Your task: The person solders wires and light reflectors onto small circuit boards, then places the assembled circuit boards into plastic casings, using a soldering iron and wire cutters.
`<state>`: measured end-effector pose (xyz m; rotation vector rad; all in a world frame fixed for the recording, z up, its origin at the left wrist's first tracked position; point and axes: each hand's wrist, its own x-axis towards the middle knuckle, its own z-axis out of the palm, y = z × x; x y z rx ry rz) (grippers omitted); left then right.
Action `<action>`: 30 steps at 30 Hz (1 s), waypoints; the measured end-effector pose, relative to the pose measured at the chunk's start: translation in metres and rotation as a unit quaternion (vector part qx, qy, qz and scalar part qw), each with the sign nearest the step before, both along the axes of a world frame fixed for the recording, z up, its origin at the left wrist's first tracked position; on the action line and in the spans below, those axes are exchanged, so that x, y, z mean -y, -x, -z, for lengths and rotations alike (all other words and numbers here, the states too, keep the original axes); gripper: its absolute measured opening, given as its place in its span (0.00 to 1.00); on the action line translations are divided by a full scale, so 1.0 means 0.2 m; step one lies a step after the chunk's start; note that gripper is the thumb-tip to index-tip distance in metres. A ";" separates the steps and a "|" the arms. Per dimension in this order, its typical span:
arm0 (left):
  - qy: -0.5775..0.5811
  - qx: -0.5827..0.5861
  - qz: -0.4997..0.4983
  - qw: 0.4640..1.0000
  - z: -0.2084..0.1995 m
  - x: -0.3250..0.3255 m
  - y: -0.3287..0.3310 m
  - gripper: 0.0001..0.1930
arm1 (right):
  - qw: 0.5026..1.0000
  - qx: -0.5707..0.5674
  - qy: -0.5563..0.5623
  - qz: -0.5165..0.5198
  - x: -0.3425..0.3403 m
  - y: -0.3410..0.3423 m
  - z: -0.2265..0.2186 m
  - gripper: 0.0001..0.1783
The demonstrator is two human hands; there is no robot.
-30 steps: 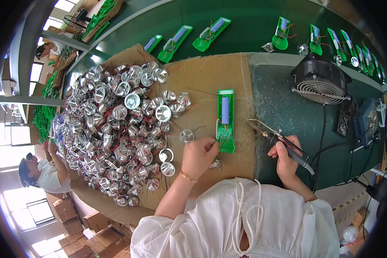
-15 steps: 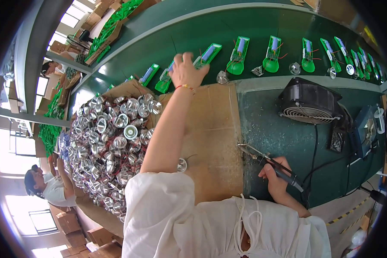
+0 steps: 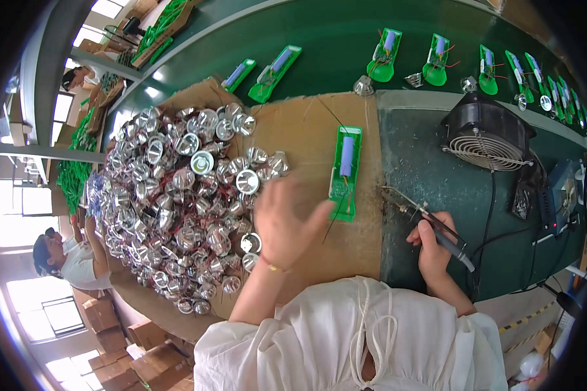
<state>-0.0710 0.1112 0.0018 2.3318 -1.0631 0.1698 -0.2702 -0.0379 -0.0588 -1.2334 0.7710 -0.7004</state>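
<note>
The left hand (image 3: 284,228), partly blurred, hangs over the brown cardboard sheet (image 3: 300,124), just right of a wide heap of silver cup-shaped reflectors (image 3: 176,189) with thin red wires among them. Its thumb stands well apart from the fingers, so the grip is spread. The thumb tip points right, close to the near end of an elongated bright green plastic housing (image 3: 344,210); whether the two touch cannot be told.

That housing lies on the right part of the cardboard, lengthwise from near to far and slightly slanted, its flared end near. A violet-blue cylindrical battery (image 3: 347,156) sits inside its far half, and a small green circuit board (image 3: 341,187) lies nearer. Thin dark wires stick out around both ends.

The right hand (image 3: 435,244) is closed around a soldering iron with a black handle (image 3: 460,253), thumb and fingers pressed against it. The thin metal tip points left and far, apart from the housing, near the border between cardboard and dark green mat (image 3: 407,137).

Farther right stands a black fan with a round wire grille (image 3: 486,130). Along the far side, more green housings with batteries (image 3: 385,58) lie in a row on the green work surface (image 3: 346,45).
</note>
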 end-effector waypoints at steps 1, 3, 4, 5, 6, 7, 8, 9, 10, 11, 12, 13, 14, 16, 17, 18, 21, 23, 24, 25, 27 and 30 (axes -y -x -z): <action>0.025 0.014 -0.038 0.999 0.00 -0.05 -0.02 0.19 | 1.000 0.002 0.001 0.006 -0.01 0.00 0.01 0.07; -0.006 -0.029 -0.053 0.998 -0.04 -0.15 -0.08 0.12 | 1.000 0.004 0.004 0.006 0.00 -0.01 0.01 0.07; -0.012 0.000 -0.017 1.000 -0.02 -0.19 -0.10 0.11 | 1.000 0.012 0.005 0.005 -0.01 -0.02 0.01 0.07; -0.035 0.040 0.024 0.998 -0.02 -0.20 -0.08 0.11 | 1.000 0.012 0.006 0.002 -0.01 -0.01 0.01 0.07; -0.064 0.094 0.034 0.993 0.00 -0.19 -0.07 0.10 | 1.000 0.014 0.008 0.001 -0.02 -0.02 0.01 0.07; -0.093 0.148 0.047 0.983 0.01 -0.16 -0.03 0.08 | 1.000 0.017 0.011 0.004 -0.03 -0.01 0.00 0.07; -0.139 0.201 0.035 0.969 0.09 -0.14 -0.01 0.04 | 1.000 0.019 0.013 0.006 -0.04 0.00 0.00 0.07; -0.154 0.218 0.044 0.963 0.16 -0.15 -0.02 0.04 | 1.000 0.027 0.012 0.002 -0.06 0.00 -0.01 0.08; -0.166 0.233 0.056 0.957 0.21 -0.14 -0.03 0.05 | 0.999 0.032 0.012 0.002 -0.06 0.01 -0.01 0.08; -0.161 0.248 0.048 0.954 0.22 -0.13 -0.03 0.04 | 0.999 0.032 0.016 0.004 -0.07 0.01 -0.02 0.08; -0.158 0.248 0.050 0.955 0.23 -0.13 -0.03 0.04 | 0.999 0.029 0.023 0.001 -0.08 0.01 -0.03 0.08; -0.141 0.225 0.038 0.963 0.23 -0.13 -0.05 0.04 | 0.999 0.027 0.030 -0.003 -0.08 0.01 -0.04 0.08; -0.125 0.202 0.026 0.971 0.24 -0.13 -0.06 0.04 | 0.999 0.028 0.034 -0.008 -0.09 0.02 -0.05 0.08; -0.064 0.192 0.023 0.979 0.19 -0.12 -0.04 0.04 | 0.999 0.027 0.041 -0.009 -0.10 0.03 -0.06 0.08; -0.027 0.027 -0.015 0.999 0.17 -0.13 0.00 0.05 | 0.998 0.027 0.047 -0.014 -0.10 0.03 -0.06 0.08; 0.010 -0.139 -0.054 0.989 0.15 -0.14 0.04 0.05 | 0.998 0.035 0.050 -0.023 -0.11 0.03 -0.07 0.08; 0.058 -0.226 -0.051 0.971 0.12 -0.08 0.09 0.06 | 0.997 0.039 0.046 -0.056 -0.15 -0.01 -0.09 0.08; 0.047 -0.268 -0.068 0.960 0.12 -0.04 0.11 0.07 | 0.994 0.042 0.064 -0.073 -0.16 -0.03 -0.10 0.08; 0.049 -0.249 -0.050 0.966 0.12 -0.03 0.11 0.07 | 0.993 0.044 0.075 -0.077 -0.16 -0.04 -0.09 0.09; 0.051 -0.230 -0.031 0.971 0.13 -0.02 0.11 0.07 | 0.993 0.043 0.074 -0.075 -0.16 -0.06 -0.08 0.09; 0.061 -0.203 -0.014 0.977 0.16 0.00 0.09 0.07 | 0.989 0.028 0.120 -0.076 -0.15 -0.09 -0.07 0.09; 0.074 -0.191 -0.004 0.979 0.18 0.01 0.10 0.07 | 0.992 0.024 0.095 -0.075 -0.16 -0.11 -0.08 0.09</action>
